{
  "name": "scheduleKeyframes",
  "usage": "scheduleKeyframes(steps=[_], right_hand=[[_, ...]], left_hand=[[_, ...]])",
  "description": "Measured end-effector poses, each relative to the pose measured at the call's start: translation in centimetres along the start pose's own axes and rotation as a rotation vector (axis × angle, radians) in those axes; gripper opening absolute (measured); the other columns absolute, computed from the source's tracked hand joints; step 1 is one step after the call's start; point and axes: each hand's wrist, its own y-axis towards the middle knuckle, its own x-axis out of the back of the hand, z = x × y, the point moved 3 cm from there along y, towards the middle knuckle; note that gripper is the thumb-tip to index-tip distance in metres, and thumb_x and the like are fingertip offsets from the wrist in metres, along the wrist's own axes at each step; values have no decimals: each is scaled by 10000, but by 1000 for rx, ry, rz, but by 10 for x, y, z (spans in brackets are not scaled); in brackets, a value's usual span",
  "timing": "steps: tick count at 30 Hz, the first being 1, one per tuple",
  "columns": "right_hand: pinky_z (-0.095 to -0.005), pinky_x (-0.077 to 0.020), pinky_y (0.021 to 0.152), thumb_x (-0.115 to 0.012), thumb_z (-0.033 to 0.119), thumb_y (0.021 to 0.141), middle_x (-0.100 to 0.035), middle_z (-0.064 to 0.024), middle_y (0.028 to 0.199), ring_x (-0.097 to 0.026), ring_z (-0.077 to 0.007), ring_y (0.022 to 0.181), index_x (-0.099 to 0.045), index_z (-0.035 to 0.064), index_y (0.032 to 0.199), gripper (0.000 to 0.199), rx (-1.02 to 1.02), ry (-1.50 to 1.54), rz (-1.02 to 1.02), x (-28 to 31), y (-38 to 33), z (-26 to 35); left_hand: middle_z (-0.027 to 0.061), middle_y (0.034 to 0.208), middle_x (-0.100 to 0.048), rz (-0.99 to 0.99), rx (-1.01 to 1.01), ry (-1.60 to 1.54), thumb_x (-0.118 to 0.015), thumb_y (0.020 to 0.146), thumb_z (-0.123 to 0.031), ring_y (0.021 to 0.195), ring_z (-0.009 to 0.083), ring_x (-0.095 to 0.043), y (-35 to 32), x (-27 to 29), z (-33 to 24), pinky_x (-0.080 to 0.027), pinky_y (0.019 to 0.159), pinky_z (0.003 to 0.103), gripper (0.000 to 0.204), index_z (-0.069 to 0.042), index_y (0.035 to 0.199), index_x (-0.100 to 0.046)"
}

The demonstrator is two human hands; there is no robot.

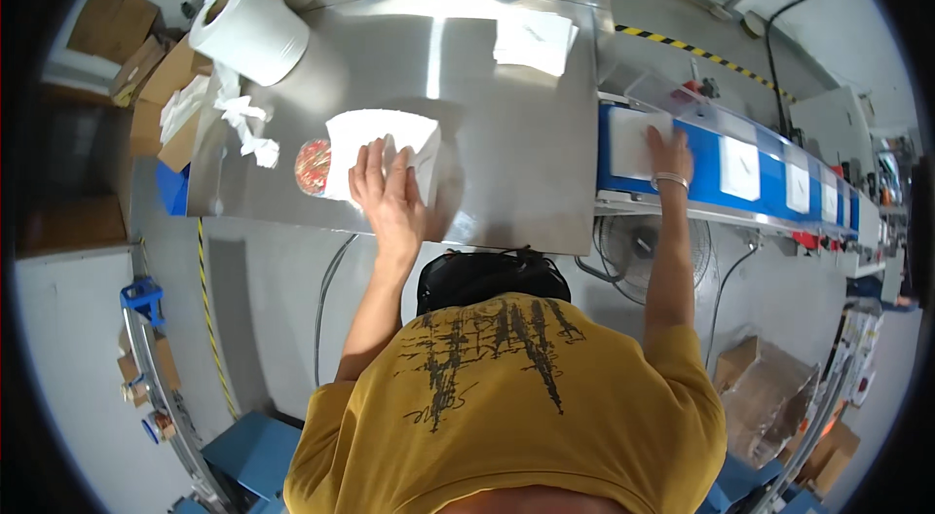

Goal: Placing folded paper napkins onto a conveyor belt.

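My left hand (390, 191) lies with fingers stretched out on a folded white paper towel (419, 131) on the steel table. Beside it, a round flat thing with a red mottled pattern (312, 167) is partly covered by the towel's left edge. At the right, my right hand (669, 156) reaches over the blue conveyor belt (699, 162). Its fingers are extended onto the right part of a flat white packet (628, 142) at the belt's near end. Several more white packets, such as this packet (740, 168), lie spaced along the belt.
A big white paper roll (255, 32) stands at the table's far left, with crumpled paper (251, 129) below it. Flat white packets (536, 39) are stacked at the far right of the steel table (506, 154). A clear guard (672, 93) runs behind the belt; a floor fan (643, 246) stands below.
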Motion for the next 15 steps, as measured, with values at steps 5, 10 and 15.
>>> scheduleKeyframes(steps=[5, 10, 15], right_hand=[[-452, -388, 960, -778, 297, 694, -550, -157, 1199, -488, -351, 1140, -494, 60, 1271, 686, 464, 1081, 50, 68, -10, 72], [-462, -276, 1087, -755, 299, 755, -365, -113, 1432, -284, -369, 1340, -529, 146, 1246, 561, 909, 1411, 401, 125, -45, 199], [-302, -433, 909, -660, 296, 878, -597, -119, 1080, -558, -188, 1052, -523, 55, 1204, 428, 322, 1933, 853, 110, -57, 167]], left_hand=[[150, 1391, -426, 40, 63, -59, -614, 773, -1, 1352, 379, -288, 0, 2, -3, -155, 1088, 566, 251, -94, 998, -672], [169, 1478, -324, 173, 37, -87, -640, 796, -63, 1422, 360, -159, 5, 7, -6, -84, 1113, 555, 300, -103, 1094, -634], [219, 1443, -341, 99, 80, 7, -631, 836, -142, 1385, 400, -215, 3, 5, 19, -126, 1105, 555, 454, -45, 1268, -531]])
